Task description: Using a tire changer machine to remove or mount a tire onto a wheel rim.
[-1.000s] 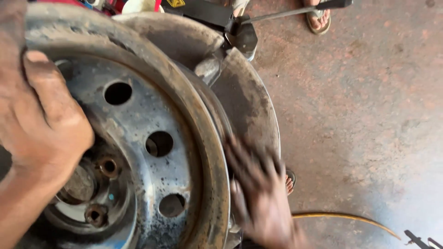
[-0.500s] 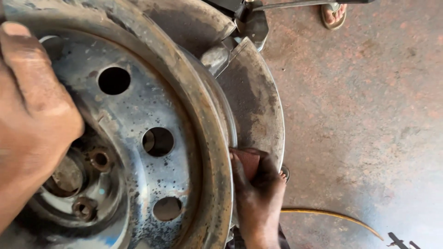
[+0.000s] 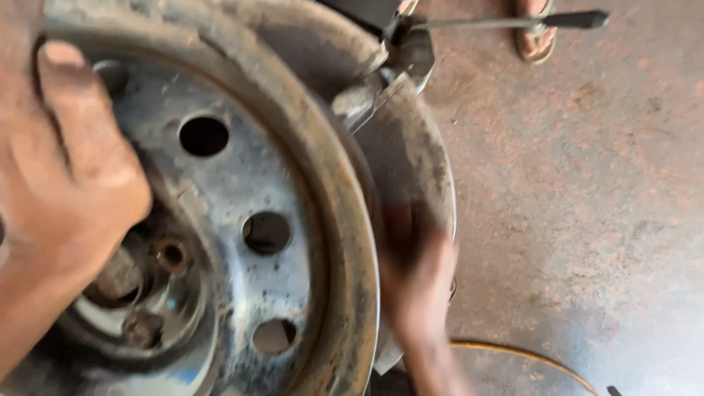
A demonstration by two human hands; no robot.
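Left hand [image 3: 62, 169] presses flat on the steel wheel rim [image 3: 293, 147] near its hub while the blurred right hand [image 3: 422, 293], grip unclear, should seat behind the edge squarely.

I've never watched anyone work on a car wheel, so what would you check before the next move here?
1. Left hand rests on the steel wheel rim, by its centre: ok.
2. Right hand at the rim's outer edge: blurred, grip cannot tell.
3. Wheel studs at the hub show no nuts: ok.
4. Long-handled tool lies apart on the concrete floor: ok.
5. Yellow hose near the right hand: snag risk, cannot tell.
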